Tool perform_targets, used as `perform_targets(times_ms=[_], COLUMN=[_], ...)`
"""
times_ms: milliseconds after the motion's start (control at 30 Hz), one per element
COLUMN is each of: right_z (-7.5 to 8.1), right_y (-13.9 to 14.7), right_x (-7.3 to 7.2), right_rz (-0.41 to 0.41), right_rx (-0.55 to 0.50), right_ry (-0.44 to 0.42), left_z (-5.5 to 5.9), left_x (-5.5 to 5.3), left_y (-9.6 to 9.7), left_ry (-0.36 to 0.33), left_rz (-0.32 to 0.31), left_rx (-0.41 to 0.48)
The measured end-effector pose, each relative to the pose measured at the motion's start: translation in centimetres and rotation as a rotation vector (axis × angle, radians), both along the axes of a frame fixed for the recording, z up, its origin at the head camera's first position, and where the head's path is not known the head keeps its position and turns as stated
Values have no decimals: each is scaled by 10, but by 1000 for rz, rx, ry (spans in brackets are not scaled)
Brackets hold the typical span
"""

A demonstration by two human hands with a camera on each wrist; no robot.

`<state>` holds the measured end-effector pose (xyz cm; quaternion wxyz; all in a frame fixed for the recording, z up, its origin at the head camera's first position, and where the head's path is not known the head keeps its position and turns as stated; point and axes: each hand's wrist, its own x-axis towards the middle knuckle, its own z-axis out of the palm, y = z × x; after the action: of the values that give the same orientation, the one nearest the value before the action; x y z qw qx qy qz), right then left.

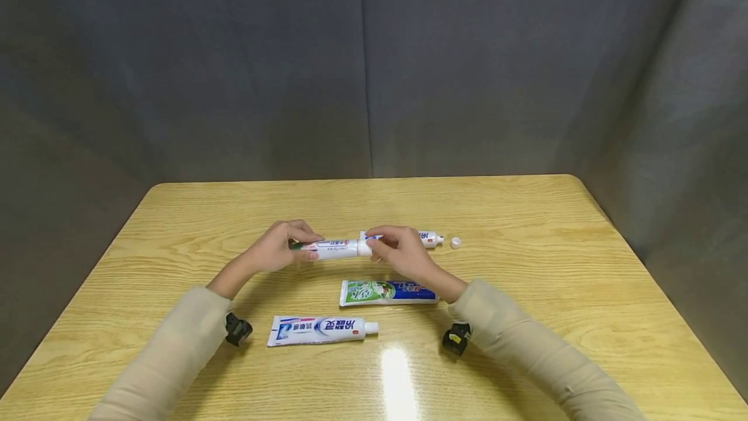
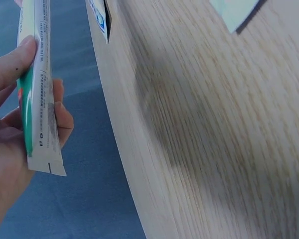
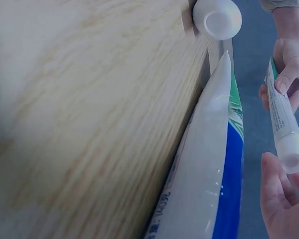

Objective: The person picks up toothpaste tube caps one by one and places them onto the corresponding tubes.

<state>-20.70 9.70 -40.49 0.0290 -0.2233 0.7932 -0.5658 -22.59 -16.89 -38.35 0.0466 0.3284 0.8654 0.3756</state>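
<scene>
A white toothpaste tube with red and green print is held level above the table. My left hand grips its flat end between thumb and fingers. At the other end, my right hand has thumb and fingertips on the white cap. The left wrist view shows the held tube with its crimped end below the fingers. In the right wrist view, the cap sits between the right fingertips, on the end of the tube.
Behind the right hand lies an uncapped toothpaste tube, its loose white cap just beyond the nozzle. Nearer lie a green-and-blue toothpaste tube, partly behind the right wrist, and a capped white-and-blue tube on the wooden table.
</scene>
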Motion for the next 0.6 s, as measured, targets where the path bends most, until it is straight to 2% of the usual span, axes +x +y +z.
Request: perform_targets(times_ms=[200, 467, 600], right_z=[1, 5, 3], right_y=[0, 7, 7], right_x=[-2, -1, 0], right_rz=[25, 61, 66], right_rx=[14, 125, 151], right_ry=[9, -16, 44], left_z=[0, 0, -1], left_x=[0, 1, 1], left_y=[1, -1, 0], left_ry=[-2, 27, 32], left_rz=[-2, -1, 4], left_rx=[3, -24, -17])
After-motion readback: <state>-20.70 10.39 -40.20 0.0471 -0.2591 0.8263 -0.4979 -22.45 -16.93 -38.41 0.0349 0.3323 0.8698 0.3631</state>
